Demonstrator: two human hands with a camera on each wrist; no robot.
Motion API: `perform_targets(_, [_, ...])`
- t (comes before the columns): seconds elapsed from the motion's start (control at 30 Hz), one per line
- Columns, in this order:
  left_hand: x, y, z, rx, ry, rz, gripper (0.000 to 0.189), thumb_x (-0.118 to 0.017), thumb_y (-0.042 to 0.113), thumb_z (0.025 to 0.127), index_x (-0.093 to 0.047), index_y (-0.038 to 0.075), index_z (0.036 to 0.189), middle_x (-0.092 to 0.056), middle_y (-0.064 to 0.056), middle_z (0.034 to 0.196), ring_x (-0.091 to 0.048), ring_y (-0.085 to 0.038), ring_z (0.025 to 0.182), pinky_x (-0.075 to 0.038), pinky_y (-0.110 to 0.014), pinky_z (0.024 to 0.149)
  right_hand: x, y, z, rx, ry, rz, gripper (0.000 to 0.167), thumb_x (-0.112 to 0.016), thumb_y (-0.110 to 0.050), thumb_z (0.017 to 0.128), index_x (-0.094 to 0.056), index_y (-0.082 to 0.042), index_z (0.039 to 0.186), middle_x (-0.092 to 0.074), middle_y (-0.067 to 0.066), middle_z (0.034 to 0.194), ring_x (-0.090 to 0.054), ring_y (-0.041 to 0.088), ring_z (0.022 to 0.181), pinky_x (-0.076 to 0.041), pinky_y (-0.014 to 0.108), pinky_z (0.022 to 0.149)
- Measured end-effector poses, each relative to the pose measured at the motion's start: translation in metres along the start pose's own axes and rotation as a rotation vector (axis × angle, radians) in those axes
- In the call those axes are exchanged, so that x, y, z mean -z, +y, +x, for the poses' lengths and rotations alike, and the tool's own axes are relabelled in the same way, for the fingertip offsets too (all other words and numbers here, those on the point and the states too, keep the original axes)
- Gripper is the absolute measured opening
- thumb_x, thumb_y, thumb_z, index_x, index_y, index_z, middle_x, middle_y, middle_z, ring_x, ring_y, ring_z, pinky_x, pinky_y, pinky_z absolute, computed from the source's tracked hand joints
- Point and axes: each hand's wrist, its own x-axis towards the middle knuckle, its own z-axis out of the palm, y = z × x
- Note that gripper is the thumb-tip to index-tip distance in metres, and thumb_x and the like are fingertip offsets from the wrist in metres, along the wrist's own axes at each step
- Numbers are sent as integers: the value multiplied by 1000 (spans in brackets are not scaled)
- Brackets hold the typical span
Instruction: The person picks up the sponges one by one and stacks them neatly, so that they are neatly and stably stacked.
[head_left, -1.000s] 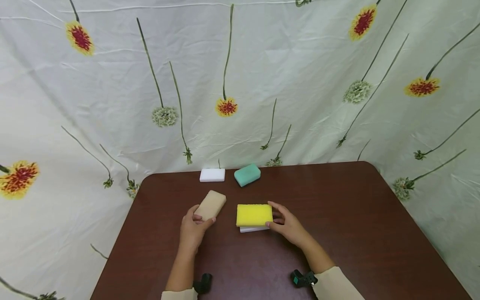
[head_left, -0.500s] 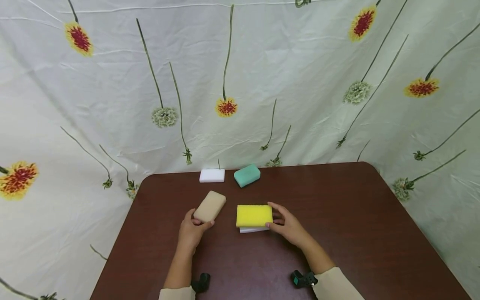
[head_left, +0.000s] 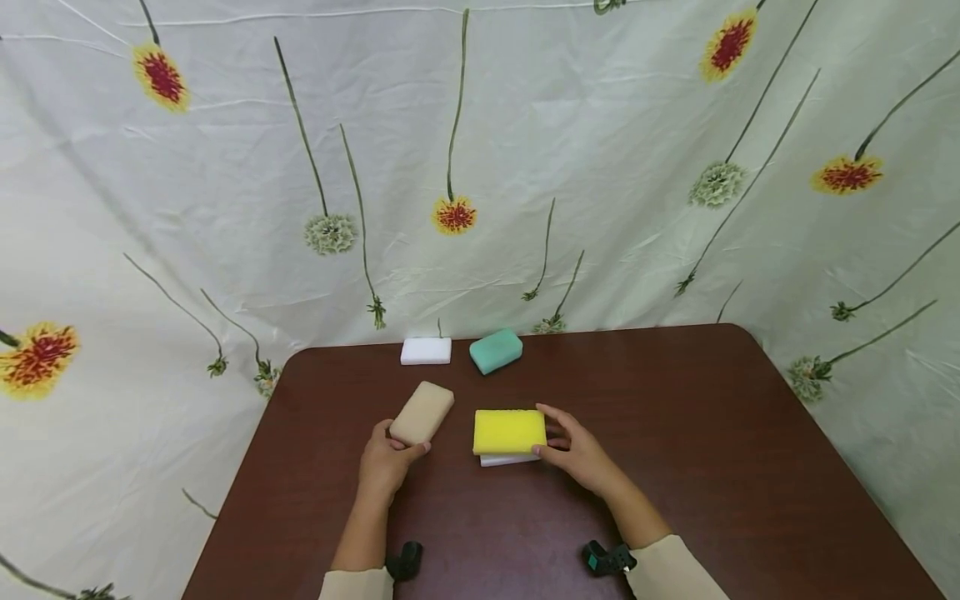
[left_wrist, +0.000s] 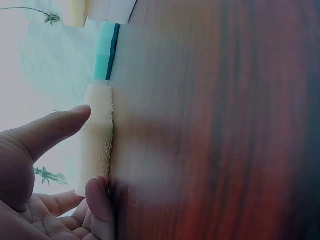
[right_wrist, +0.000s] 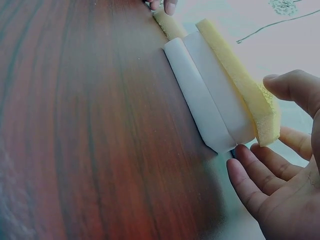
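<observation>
A beige sponge lies flat and slanted on the dark wooden table. Beside its near end is my left hand, fingers touching its left edge and thumb relaxed by the near corner. In the left wrist view the thumb stands out from the fingers. A yellow sponge tops a stack, with two white blocks beneath it in the right wrist view. My right hand spans the stack's right end, thumb at the yellow sponge's front corner and index finger at its back corner. Its other fingers are loosely bent.
Behind the stack, near the table's far edge, lie a white block and a green sponge. A flowered cloth hangs behind the table. Both wrists wear black bands.
My left thumb has eased off the top of the beige sponge to beside its near corner. The sponge keeps its place, and my right hand and the stack have not visibly moved.
</observation>
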Motion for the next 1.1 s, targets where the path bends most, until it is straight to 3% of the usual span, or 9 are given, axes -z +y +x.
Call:
perform_targets(0.27, [1, 0, 0, -16, 16, 11, 79, -83, 28, 83, -42, -1, 143, -55, -16, 104, -54, -30, 95, -42, -35, 77, -1, 0, 0, 9, -6, 2, 74, -77, -19, 91, -40, -16, 155, -38, 12, 159, -51, 35, 136, -48, 49, 107])
perform_targets(0.57, [2, -2, -2, 13, 36, -60, 77, -81, 24, 84, -41, 1, 146, -49, -18, 112, -50, -31, 101, -42, -34, 78, -2, 0, -1, 20, -8, 9, 78, -78, -17, 90, -37, -15, 157, -37, 13, 160, -51, 35, 136, -47, 50, 107])
perform_targets(0.8, [5, -4, -4, 48, 6, -181, 74, -76, 23, 88, -39, 5, 149, -37, -19, 129, -43, -33, 111, -41, -35, 84, -2, -1, -3, -2, -2, 11, 80, -78, -18, 90, -36, -15, 157, -37, 14, 160, -52, 35, 135, -47, 50, 107])
perform_targets(0.93, [7, -6, -5, 64, -8, -247, 75, -76, 22, 89, -36, 6, 151, -30, -19, 144, -48, -32, 117, -44, -30, 85, -2, -1, -3, -10, -1, 15, 79, -78, -19, 90, -36, -15, 157, -37, 13, 159, -52, 34, 135, -47, 49, 107])
perform_targets(1.1, [7, -5, -6, 44, -36, -257, 78, -75, 24, 89, -34, 5, 153, -26, -18, 154, -50, -31, 123, -47, -25, 81, -1, 2, -3, -8, 7, 26, 78, -79, -19, 89, -38, -15, 156, -38, 13, 159, -52, 34, 136, -47, 49, 107])
